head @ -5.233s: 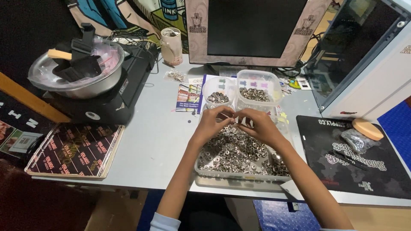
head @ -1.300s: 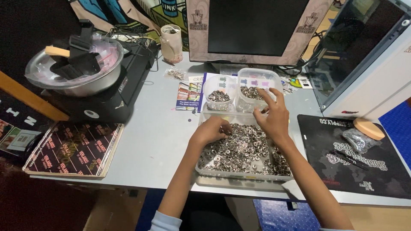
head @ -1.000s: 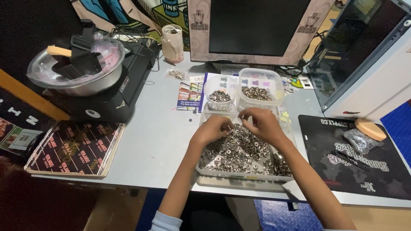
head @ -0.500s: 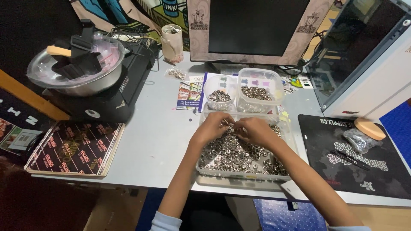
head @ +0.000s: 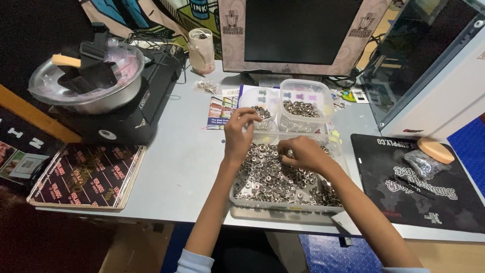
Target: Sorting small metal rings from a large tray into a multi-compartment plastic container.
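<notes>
Two hands: both at work over one tray of small metal rings.
Desk point(head: 187, 167): grey, bearing everything below.
Monitor point(head: 298, 33): dark, at the back.
Metal bowl point(head: 88, 81): left, on a black machine.
Tray point(head: 283, 205): clear, at the front edge, filled with metal rings point(head: 268, 177).
Two tubs point(head: 303, 108): behind the tray, rings inside.
Right hand point(head: 303, 154): fingers curled down into the rings; what they pinch is hidden.
Left hand point(head: 240, 134): raised towards the left tub, fingertips pinched; held piece too small to tell.
</notes>
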